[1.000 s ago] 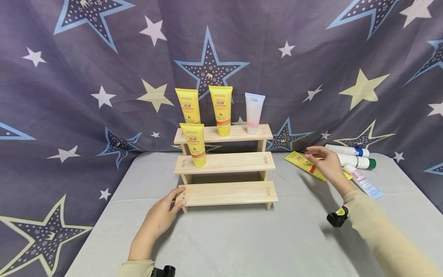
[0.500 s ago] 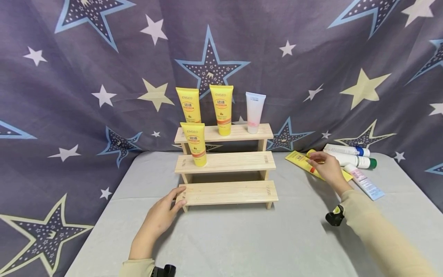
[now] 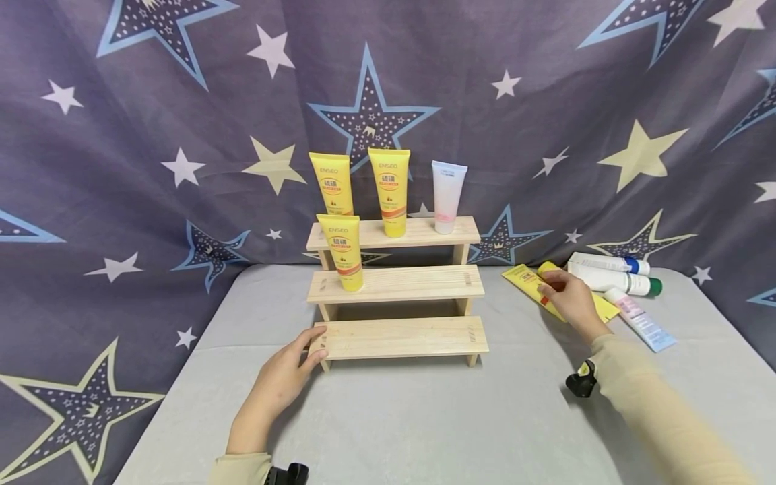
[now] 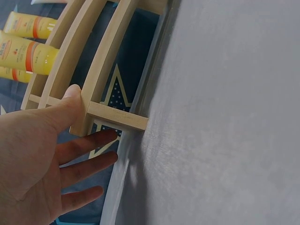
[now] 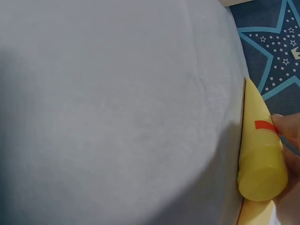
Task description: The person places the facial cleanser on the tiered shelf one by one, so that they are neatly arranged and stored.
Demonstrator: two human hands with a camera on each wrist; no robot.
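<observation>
A three-step wooden shelf [image 3: 397,337] stands on the cloth-covered table. My left hand [image 3: 280,377] holds the left end of its lowest board; in the left wrist view the thumb presses the board while several fingers extend beside it. To the right, my right hand [image 3: 572,296] grips a yellow squeeze tube [image 3: 526,283] lying on the table, whose cap [image 5: 262,178] faces the camera in the right wrist view. More yellow, from another tube [image 3: 606,308], shows beyond the hand. The fingers hide part of the tubes.
Yellow tubes [image 3: 341,252] and a pale pink-and-blue tube [image 3: 448,199] stand upright on the upper two steps. White tubes with blue [image 3: 612,263] and green caps [image 3: 655,287] and a pink-blue tube [image 3: 642,323] lie at right. A star-patterned curtain [image 3: 485,121] hangs behind.
My right hand has come down and slightly toward me onto the yellow tube, its fingers closing on it; a yellow cap behind it has come into view. My left hand stays on the shelf.
</observation>
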